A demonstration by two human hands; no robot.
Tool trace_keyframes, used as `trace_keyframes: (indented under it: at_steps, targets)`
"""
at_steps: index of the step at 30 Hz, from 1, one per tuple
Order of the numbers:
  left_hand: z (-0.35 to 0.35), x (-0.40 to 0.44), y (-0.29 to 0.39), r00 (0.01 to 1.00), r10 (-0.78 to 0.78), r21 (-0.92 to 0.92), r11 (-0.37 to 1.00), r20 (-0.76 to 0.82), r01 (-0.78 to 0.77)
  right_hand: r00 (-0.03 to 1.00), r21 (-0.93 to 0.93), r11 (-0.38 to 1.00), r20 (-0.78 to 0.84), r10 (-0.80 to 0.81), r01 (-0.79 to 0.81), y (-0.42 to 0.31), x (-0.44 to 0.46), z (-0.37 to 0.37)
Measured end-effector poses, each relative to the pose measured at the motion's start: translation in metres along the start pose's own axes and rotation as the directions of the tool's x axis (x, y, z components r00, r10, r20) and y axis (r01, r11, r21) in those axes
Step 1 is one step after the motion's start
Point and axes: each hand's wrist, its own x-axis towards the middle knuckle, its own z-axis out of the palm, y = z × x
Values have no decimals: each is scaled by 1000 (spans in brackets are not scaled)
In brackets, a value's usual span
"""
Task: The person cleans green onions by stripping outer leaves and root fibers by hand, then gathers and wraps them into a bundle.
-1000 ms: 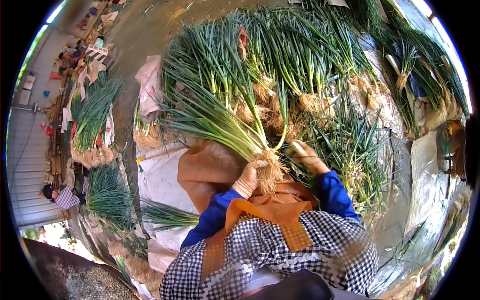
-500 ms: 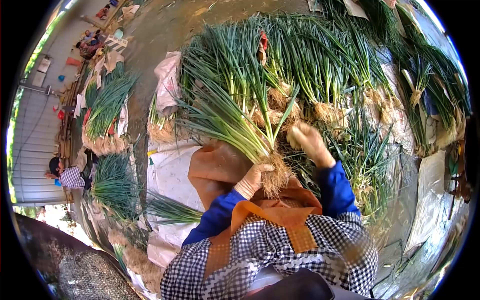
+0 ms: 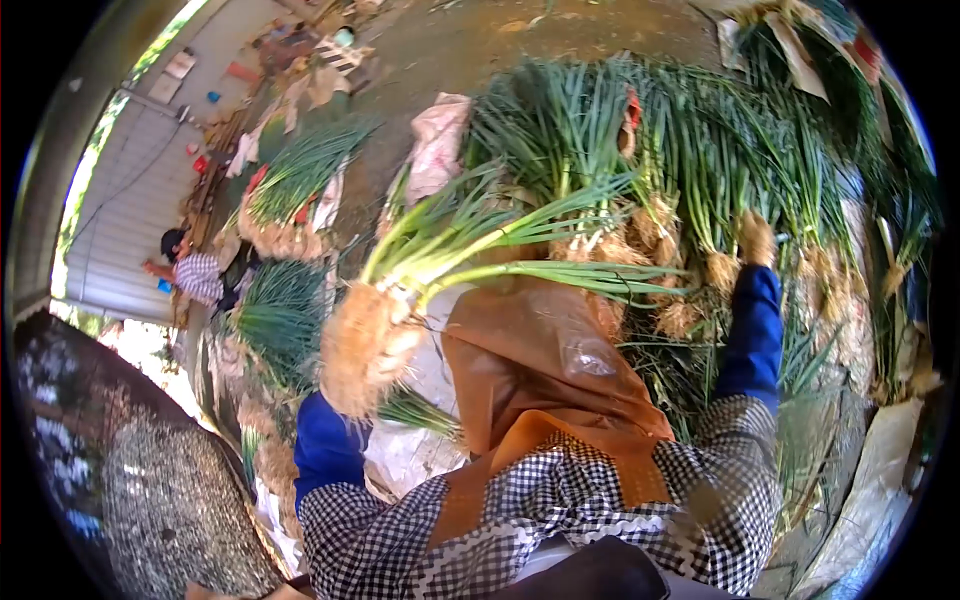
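Observation:
My left hand (image 3: 402,342) is closed around a bunch of green onions (image 3: 395,262), lifted at the left of my lap. Its pale, hairy roots (image 3: 352,345) point down and hide part of that hand, while the leaves fan out up and to the right, blurred by motion. My right arm is stretched forward, and my right hand (image 3: 757,240) is at the lower stalks of the green onions in the long row (image 3: 700,170). Its fingers are hidden among the stalks, so their grip cannot be made out.
An orange apron (image 3: 540,350) covers my lap. Below the raised bunch, another small bunch (image 3: 420,412) lies on a white sheet (image 3: 405,450). More piles (image 3: 300,180) lie at the left, where a person in a checked shirt (image 3: 198,277) sits. Loose leaves (image 3: 670,375) lie to my right.
My left hand has swung the bunch from over my lap to the left and raised it. My right hand has moved away from beside the bunch, forward and right to the row.

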Motion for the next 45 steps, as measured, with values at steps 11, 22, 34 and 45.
trace_keyframes:
  at_steps: [11, 22, 34, 45]
  targets:
    - [48, 8, 16, 982, 157, -173, 975, 101, -138, 768, 699, 437, -255, -588, 566, -341, 20, -92]
    - [20, 26, -20, 979, 135, -542, 840, 152, -32, 931, 890, 303, 275, 239, -341, -309, -8, -57]
    - [75, 29, 58, 888, 415, -430, 851, 200, -301, 271, 785, 233, 86, -959, 574, -267, -73, -29]
    - [137, 74, 92, 846, 412, -249, 906, 340, -341, 543, 389, 607, 272, -795, 693, -390, 82, -33]
